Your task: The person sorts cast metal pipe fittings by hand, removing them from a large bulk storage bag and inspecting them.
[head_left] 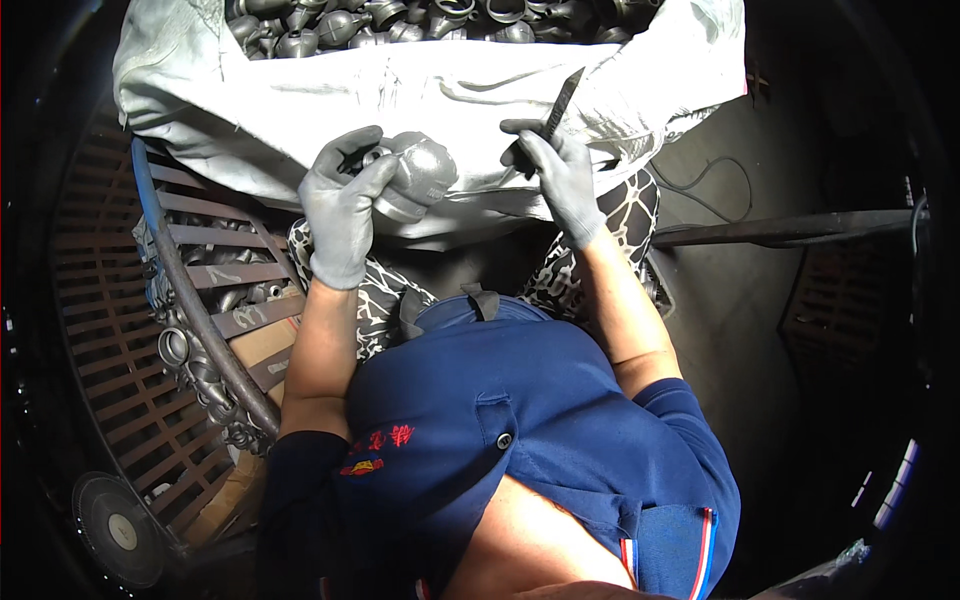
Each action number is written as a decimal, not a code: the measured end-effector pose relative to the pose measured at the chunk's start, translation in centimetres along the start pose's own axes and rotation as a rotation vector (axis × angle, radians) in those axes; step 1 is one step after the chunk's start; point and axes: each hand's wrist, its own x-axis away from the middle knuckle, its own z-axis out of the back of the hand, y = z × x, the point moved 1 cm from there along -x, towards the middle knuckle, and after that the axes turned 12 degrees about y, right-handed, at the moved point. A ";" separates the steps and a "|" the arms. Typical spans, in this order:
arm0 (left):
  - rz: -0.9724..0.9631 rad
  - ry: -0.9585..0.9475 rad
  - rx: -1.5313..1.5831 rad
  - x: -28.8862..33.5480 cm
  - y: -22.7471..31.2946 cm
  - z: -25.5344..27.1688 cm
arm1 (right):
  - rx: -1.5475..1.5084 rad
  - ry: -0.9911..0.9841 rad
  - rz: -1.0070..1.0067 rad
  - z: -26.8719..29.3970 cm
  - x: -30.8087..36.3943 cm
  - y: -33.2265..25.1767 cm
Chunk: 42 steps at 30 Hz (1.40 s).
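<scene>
My left hand, in a grey-white work glove with dark fingertips, grips a rounded grey metal casting by its narrow neck. The casting's domed body points right, and a rim shows along its lower side. A short gap to the right, my gloved right hand is closed around a dark, flat, narrow file, which slants up and away. The file and the casting are apart. Both hands are over the near side of a white woven sack.
Many similar grey castings fill the sack's opening at the far side. On my left stands a slatted metal cage with more metal parts and cardboard. A dark bar extends to the right, near a thin cable on the floor.
</scene>
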 end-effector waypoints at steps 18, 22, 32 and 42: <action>-0.333 -0.521 -0.328 -3.1 -0.9 -12.1 | -0.702 0.685 -0.183 28.0 16.2 4.5; -0.768 -0.314 -0.770 -11.0 -2.4 -8.6 | -0.268 1.063 -0.431 32.6 16.3 11.7; -0.732 -0.319 -1.427 -16.5 -7.6 -4.5 | -0.372 1.026 -0.600 30.7 12.9 22.3; -0.792 -0.365 -1.400 -15.2 -8.1 -7.2 | 0.256 0.507 0.391 12.5 -0.9 -3.8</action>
